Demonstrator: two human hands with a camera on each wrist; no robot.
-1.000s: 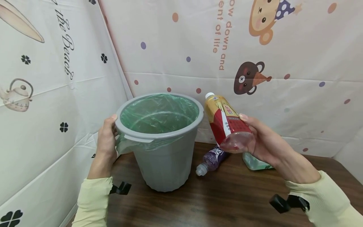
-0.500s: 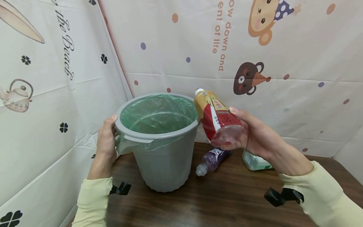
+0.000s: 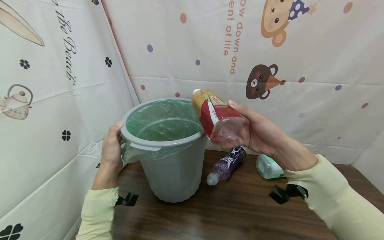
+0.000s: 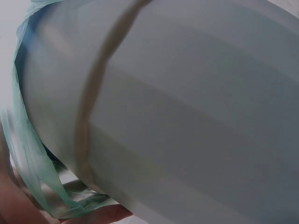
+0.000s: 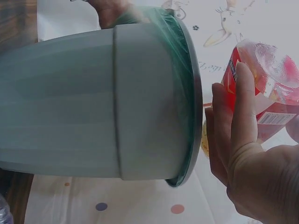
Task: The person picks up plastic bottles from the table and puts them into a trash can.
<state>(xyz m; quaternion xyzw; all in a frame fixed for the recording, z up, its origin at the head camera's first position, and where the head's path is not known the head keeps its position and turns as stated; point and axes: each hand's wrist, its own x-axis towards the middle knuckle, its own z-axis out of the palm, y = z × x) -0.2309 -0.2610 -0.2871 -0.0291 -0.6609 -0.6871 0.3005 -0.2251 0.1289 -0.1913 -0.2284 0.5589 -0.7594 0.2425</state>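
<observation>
A grey trash can point(image 3: 174, 173) lined with a green plastic bag point(image 3: 162, 126) stands on the table. My left hand point(image 3: 112, 148) grips its rim at the left side, thumb on top; in the left wrist view the bag's edge point(image 4: 39, 163) hangs over the fingers. My right hand point(image 3: 258, 133) holds a plastic bottle point(image 3: 214, 113) with a red and yellow label and white cap. The bottle is tilted, cap up and left, and overlaps the can's right rim in the head view. In the right wrist view the fingers curve round the bottle point(image 5: 261, 88), just beyond the rim.
A purple-labelled bottle point(image 3: 226, 166) lies on the brown wooden table point(image 3: 228, 213), right of the can. Farther right lies a clear bottle with a green label point(image 3: 270, 167), partly behind my right forearm. Printed cloth point(image 3: 186, 40) hangs behind and at the left.
My right hand has carried the red and yellow bottle left and slightly up, from beside the can to its right rim. My left hand stays on the rim.
</observation>
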